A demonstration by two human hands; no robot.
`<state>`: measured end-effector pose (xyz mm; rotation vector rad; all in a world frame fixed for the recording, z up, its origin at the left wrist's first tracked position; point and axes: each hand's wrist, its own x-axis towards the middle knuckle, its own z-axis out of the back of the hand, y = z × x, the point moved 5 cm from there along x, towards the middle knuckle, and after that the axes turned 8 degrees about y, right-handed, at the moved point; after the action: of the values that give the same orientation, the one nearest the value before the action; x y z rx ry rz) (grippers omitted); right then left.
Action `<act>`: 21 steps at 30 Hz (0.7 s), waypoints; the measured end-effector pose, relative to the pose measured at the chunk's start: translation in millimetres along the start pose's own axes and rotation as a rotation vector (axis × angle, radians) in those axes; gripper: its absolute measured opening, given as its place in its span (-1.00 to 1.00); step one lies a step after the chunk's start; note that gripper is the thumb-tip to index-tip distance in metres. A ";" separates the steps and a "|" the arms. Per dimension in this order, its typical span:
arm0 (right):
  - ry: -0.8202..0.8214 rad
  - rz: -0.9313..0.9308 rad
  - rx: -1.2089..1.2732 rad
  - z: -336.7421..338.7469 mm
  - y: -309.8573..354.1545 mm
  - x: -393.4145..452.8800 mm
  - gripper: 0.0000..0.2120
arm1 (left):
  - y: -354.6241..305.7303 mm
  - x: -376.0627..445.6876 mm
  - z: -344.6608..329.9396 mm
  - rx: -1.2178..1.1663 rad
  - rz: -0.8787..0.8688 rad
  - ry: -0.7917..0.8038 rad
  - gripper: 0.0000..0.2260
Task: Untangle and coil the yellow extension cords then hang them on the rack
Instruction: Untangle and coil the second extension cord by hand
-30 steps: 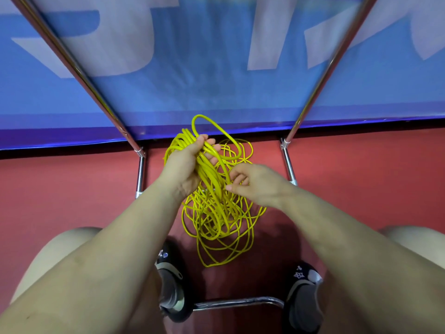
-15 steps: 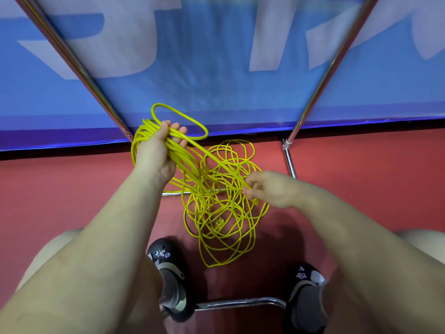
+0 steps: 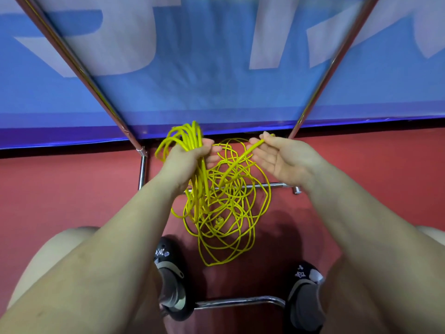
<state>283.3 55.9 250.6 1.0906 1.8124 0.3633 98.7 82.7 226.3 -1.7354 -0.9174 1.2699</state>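
Two chrome rack poles (image 3: 79,66) slant down from the upper corners and close in toward the middle, framing a blue banner (image 3: 216,68) with pale letters; its dark lower edge runs straight across, just above the hands. Below that edge lies the red floor (image 3: 60,194), open to the left and to the right of the arms. Two horizontal chrome bars cross the middle ground — one (image 3: 277,185) behind the cord tangle, ending in a short stub at the right, and one (image 3: 240,302) low between the two dark shoes (image 3: 172,273). The gap between the shoes and the lower loops is narrow.

The yellow extension cord (image 3: 224,213) is thin and bright, a loose mass of overlapping loops hanging between the forearms, above the floor; how many separate cords make it up cannot be told. A small yellow knot or fitting sits within the tangle, too small to identify.

The left hand (image 3: 185,160) grips a gathered bundle of strands, fingers curled round them, with several loops arching above the fist toward the left pole. The right hand (image 3: 281,156) is turned palm up, fingers mostly relaxed, pinching a single strand between thumb and fingertip; that strand runs down and left into the tangle. The two hands are near each other but apart.
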 end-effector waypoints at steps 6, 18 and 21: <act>-0.087 0.005 0.259 7.8 1.4 7.4 -0.85 | 15.1 -8.9 -23.2 0.186 0.095 0.248 -0.89; 0.049 0.141 -0.486 5.0 9.9 5.1 -0.81 | 18.3 -0.3 -34.7 0.132 0.063 0.209 -0.87; 0.156 0.113 -1.203 3.2 -17.6 10.9 -0.69 | 12.8 5.6 -35.2 -0.038 0.075 0.176 -0.87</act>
<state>275.3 54.3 231.4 0.2917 1.2515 1.4003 135.4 76.0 219.4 -1.8935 -0.7856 1.1319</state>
